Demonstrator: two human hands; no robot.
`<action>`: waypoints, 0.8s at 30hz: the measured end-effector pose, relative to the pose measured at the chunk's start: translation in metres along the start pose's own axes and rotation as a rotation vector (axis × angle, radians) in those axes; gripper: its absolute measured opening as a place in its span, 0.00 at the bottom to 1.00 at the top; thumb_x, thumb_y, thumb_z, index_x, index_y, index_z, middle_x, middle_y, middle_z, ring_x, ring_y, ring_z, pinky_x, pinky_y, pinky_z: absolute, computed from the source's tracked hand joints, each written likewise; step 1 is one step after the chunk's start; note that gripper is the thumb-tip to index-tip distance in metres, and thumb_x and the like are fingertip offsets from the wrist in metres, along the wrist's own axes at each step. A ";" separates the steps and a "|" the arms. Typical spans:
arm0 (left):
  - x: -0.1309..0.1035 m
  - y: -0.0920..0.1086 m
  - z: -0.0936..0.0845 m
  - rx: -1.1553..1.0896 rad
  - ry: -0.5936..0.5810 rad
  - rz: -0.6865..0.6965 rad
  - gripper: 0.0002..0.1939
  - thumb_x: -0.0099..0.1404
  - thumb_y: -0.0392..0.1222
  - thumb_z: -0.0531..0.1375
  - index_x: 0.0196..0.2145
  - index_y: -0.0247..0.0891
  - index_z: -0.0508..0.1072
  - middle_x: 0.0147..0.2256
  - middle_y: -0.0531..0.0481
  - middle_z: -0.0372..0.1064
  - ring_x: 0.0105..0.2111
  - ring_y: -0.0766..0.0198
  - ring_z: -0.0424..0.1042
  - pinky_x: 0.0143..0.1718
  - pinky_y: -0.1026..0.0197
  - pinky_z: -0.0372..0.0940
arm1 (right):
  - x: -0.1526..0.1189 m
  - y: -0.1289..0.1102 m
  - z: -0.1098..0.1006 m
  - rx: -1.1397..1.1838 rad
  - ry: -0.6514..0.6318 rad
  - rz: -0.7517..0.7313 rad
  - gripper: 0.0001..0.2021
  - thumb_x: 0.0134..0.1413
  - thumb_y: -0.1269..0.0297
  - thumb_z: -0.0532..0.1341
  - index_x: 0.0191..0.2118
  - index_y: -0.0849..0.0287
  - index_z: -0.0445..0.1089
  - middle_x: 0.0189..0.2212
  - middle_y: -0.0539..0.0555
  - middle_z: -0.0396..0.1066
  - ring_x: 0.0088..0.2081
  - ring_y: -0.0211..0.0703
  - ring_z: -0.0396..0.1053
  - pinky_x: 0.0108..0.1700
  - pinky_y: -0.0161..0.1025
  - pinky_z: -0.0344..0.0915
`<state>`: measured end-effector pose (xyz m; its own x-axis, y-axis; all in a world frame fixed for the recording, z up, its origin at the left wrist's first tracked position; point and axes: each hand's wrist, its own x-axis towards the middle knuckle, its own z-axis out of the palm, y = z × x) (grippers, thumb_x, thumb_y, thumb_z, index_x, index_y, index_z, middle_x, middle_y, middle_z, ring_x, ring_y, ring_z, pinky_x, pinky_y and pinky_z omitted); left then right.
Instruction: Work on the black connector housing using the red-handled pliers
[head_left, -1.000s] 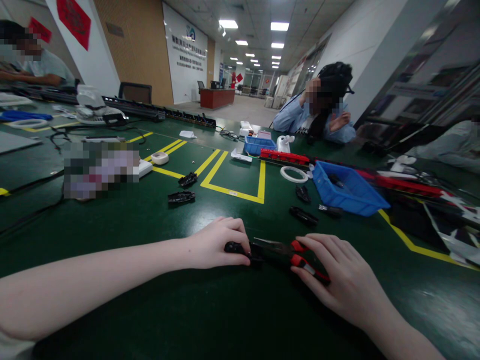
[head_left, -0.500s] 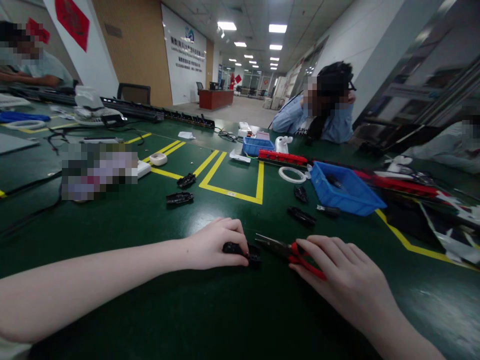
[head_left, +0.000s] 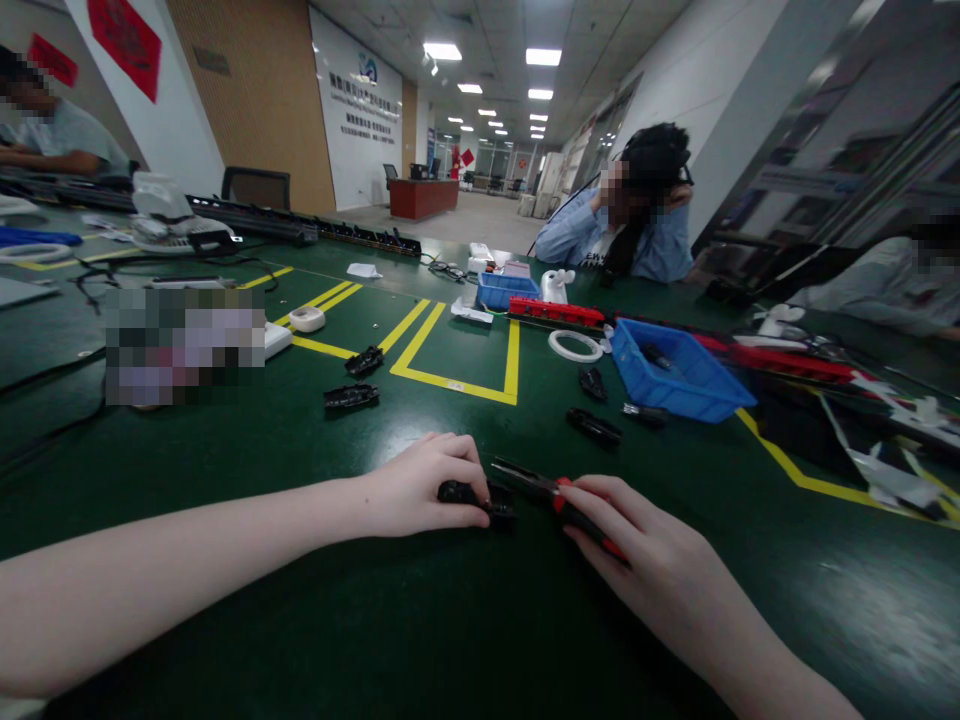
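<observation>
My left hand (head_left: 439, 485) is closed round a black plastic part (head_left: 501, 503) that rests on the green table. Its fingers cover the middle of the part. In my right hand (head_left: 637, 540) are needle-nose pliers (head_left: 536, 482) with red and black handles. Their jaws point left, just above the right end of the black part; whether they touch it I cannot tell. Beyond the hands lie two similar black parts, a black piece (head_left: 594, 426) and a smaller black piece (head_left: 592, 383). A short black piece with a metallic end (head_left: 645, 414) lies beside them.
A blue bin (head_left: 675, 370) with dark items inside stands to the right. Two more black pieces, one of them a long shell (head_left: 351, 397), lie at the left. A white ring (head_left: 574, 346), a tape roll (head_left: 307, 319) and a smaller blue bin (head_left: 508, 290) are farther back. A person (head_left: 619, 220) sits opposite.
The pliers have moved slightly left towards the black part, and their handles have come closer together. My left hand keeps its hold. The whole view has shifted a little.
</observation>
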<state>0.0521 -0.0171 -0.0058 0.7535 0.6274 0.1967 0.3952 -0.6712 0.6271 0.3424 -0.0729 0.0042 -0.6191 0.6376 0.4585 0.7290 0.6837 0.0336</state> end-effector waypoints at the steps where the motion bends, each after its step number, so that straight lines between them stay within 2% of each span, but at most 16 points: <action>1: 0.000 0.000 0.000 0.001 -0.002 0.001 0.07 0.68 0.46 0.66 0.40 0.41 0.78 0.42 0.50 0.70 0.45 0.57 0.69 0.50 0.53 0.59 | 0.000 0.003 0.003 0.007 -0.008 0.013 0.15 0.65 0.68 0.55 0.55 0.56 0.69 0.49 0.58 0.74 0.42 0.44 0.76 0.41 0.40 0.76; 4: 0.000 -0.001 0.000 -0.002 0.001 0.011 0.06 0.68 0.45 0.66 0.40 0.41 0.78 0.42 0.50 0.70 0.45 0.58 0.70 0.50 0.53 0.59 | 0.000 0.013 0.007 0.022 -0.017 0.075 0.17 0.64 0.64 0.59 0.57 0.53 0.68 0.52 0.59 0.73 0.47 0.50 0.75 0.46 0.49 0.76; 10: -0.001 0.001 -0.001 -0.006 -0.008 0.001 0.05 0.68 0.43 0.67 0.40 0.42 0.78 0.43 0.51 0.70 0.45 0.58 0.69 0.50 0.53 0.58 | -0.004 0.031 0.007 0.030 -0.134 0.181 0.29 0.60 0.47 0.62 0.62 0.55 0.65 0.57 0.64 0.70 0.55 0.60 0.71 0.52 0.59 0.72; 15: 0.000 0.001 0.000 0.008 0.004 0.003 0.05 0.67 0.43 0.67 0.40 0.41 0.78 0.42 0.51 0.70 0.45 0.58 0.70 0.49 0.53 0.58 | -0.006 0.039 0.012 0.031 -0.169 0.246 0.29 0.62 0.44 0.59 0.62 0.55 0.65 0.54 0.63 0.71 0.52 0.56 0.73 0.49 0.54 0.74; 18: -0.001 0.002 0.000 0.016 0.002 -0.002 0.05 0.67 0.43 0.67 0.40 0.42 0.78 0.43 0.51 0.69 0.45 0.58 0.70 0.49 0.54 0.58 | -0.005 0.039 0.011 0.028 -0.132 0.260 0.28 0.59 0.43 0.61 0.58 0.56 0.67 0.50 0.62 0.73 0.48 0.55 0.75 0.46 0.52 0.75; 21: -0.001 0.003 -0.001 0.014 -0.001 -0.006 0.05 0.67 0.43 0.67 0.40 0.41 0.78 0.42 0.51 0.70 0.45 0.57 0.70 0.49 0.54 0.58 | -0.005 0.036 0.009 0.060 -0.099 0.303 0.27 0.58 0.44 0.63 0.56 0.56 0.68 0.48 0.59 0.73 0.43 0.51 0.77 0.39 0.46 0.77; 24: -0.001 0.003 0.000 0.010 0.005 -0.008 0.05 0.67 0.43 0.66 0.40 0.41 0.78 0.42 0.50 0.70 0.45 0.58 0.70 0.49 0.54 0.59 | -0.006 0.034 0.008 0.096 -0.087 0.342 0.22 0.57 0.46 0.64 0.52 0.55 0.70 0.46 0.56 0.73 0.39 0.47 0.77 0.36 0.42 0.77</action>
<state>0.0526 -0.0191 -0.0043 0.7475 0.6347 0.1960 0.4061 -0.6701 0.6214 0.3680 -0.0507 -0.0042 -0.3698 0.8601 0.3513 0.8700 0.4533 -0.1941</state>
